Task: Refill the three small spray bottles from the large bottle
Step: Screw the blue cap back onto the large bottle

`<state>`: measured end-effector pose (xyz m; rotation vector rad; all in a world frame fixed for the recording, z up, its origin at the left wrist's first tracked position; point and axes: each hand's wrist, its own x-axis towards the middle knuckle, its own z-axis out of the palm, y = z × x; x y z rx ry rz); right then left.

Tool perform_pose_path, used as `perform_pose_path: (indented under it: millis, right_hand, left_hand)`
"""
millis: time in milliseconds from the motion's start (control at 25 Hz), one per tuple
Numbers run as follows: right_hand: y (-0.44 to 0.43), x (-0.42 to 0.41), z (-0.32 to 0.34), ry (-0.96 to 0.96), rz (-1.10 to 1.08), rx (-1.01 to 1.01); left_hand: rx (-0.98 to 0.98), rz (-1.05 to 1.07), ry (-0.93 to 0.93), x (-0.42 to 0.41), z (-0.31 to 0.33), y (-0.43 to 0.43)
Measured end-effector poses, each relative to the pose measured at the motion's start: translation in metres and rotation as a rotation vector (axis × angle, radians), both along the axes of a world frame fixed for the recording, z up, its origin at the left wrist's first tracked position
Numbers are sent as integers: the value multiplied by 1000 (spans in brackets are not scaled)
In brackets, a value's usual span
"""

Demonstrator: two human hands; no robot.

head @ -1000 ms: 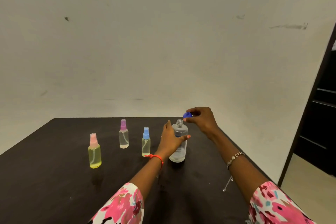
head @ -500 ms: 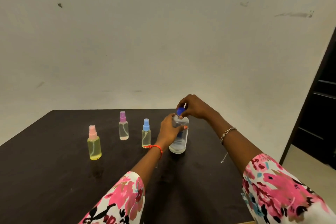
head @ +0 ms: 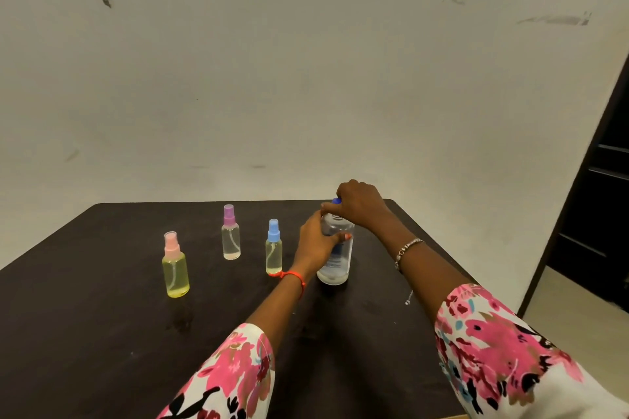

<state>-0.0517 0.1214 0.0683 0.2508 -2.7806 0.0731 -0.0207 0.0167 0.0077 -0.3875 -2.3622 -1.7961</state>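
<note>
Large bottle on dark table.

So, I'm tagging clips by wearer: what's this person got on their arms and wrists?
The left sleeve and right sleeve are white fabric printed with pink flowers, black strokes and teal flecks. A thin orange-red thread band circles the left wrist; a silver beaded bracelet circles the right. One left-hand nail is painted coral.
</note>
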Motion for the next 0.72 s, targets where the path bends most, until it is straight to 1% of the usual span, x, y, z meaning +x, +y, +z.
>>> perform_pose_path:
  millis: [40,80,200,280,320,400,480,560,640,720]
  right_hand:
    - [-2,1,-1,-16,-27,28]
    - [-3,2,-1,-40,-47,0]
    - [2,4,8,-120,-72,-288]
    - [12,3,18,-226,89,-451]
    - [16,5,23,-290,186,-475]
    - [22,4,26,-365,309,-429]
    - [24,3,21,-320,345,-400]
    - [23,-1,15,-235,340,-432]
    - [18,-4,11,-176,269,-447]
    - [12,-7,7,-124,176,-372]
  left_hand:
    - [-4,-5,2,0,0,-1]
    - [-7,-10,1,0,0,-1]
    - [-16,-13,-12,-1,0,-2]
    - [-26,-13,-21,-2,0,-3]
    - [-29,-17,-24,-2,0,-3]
    - [-33,-19,-31,-1,1,-3]
    - [-39,-18,-39,0,2,-3]
    - [-47,-22,-40,-1,2,-3]
    - [-35,-25,-39,-2,1,-3]
    - [-15,-27,-30,-2,1,-3]
